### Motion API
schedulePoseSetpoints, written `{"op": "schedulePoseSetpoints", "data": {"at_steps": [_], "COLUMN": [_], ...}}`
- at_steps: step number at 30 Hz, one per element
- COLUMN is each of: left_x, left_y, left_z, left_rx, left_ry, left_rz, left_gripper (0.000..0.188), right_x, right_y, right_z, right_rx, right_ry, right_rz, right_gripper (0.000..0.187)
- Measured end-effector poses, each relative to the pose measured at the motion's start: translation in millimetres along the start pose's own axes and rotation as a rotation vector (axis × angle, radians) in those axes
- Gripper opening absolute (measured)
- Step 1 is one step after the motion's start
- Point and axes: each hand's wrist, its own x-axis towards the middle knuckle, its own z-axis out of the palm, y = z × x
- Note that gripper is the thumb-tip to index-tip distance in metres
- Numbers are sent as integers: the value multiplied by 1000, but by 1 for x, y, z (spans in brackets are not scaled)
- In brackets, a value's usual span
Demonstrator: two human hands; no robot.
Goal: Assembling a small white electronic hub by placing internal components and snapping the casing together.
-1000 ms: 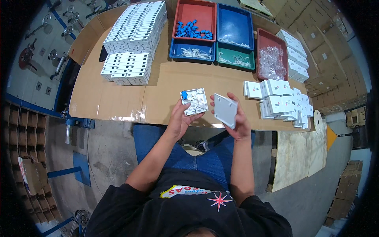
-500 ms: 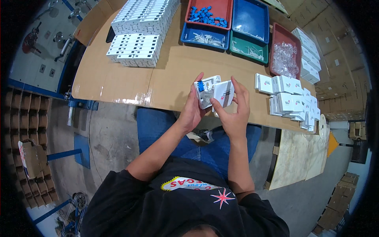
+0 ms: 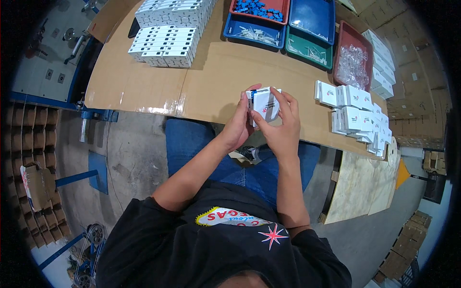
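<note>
Just past the near edge of the table, my left hand (image 3: 235, 127) holds a shallow white plastic casing (image 3: 249, 102), its fingers wrapped round the left side. A strip of the casing shows with a blue part (image 3: 253, 97) near its upper end. My right hand (image 3: 283, 130) grips a flat white packet (image 3: 266, 104) with a grey band and a small red mark, thumb on its face and fingers over its far edge. The packet lies against the casing's open face and covers most of it, so the inside is largely hidden.
Stacked white casings (image 3: 165, 45) stand at the back left. Trays hold blue parts (image 3: 257, 9), white pieces (image 3: 257, 33), (image 3: 307, 52) and clear plastic pieces (image 3: 353, 67). Piled white packets (image 3: 357, 115) sit at the right, near the table's edge. Cardboard covers the table (image 3: 139, 91).
The packet has moved left over the casing, covering the inside that showed before. My hands have come closer together, and the view has shifted slightly.
</note>
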Motion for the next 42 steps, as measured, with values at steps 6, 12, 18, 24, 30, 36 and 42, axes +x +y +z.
{"op": "schedulePoseSetpoints", "data": {"at_steps": [6, 12, 18, 24, 30, 36, 42], "left_x": [1, 7, 4, 5, 6, 5, 5], "left_y": [0, -10, -6, 4, 12, 5, 12], "left_z": [-4, -12, -10, -17, -19, -28, -38], "left_rx": [23, 67, 168, 173, 116, 0, 141], "left_ry": [-27, -98, -68, -29, 84, 143, 42], "left_rz": [5, 50, 28, 63, 106, 164, 180], "left_gripper": [66, 58, 54, 52, 59, 52, 50], "right_x": [0, 0, -2, -1, -5, -6, -7], "right_y": [0, -1, 3, 17, 29, 18, 3], "right_z": [0, -2, -1, -1, -17, -15, -22], "right_rx": [10, -14, 26, 298, 641, 623, 561], "right_ry": [-13, -21, -25, -11, -254, -272, -259], "right_rz": [4, 7, -7, 86, 368, 367, 311], "right_gripper": [70, 71, 73, 69, 47, 31, 28]}}
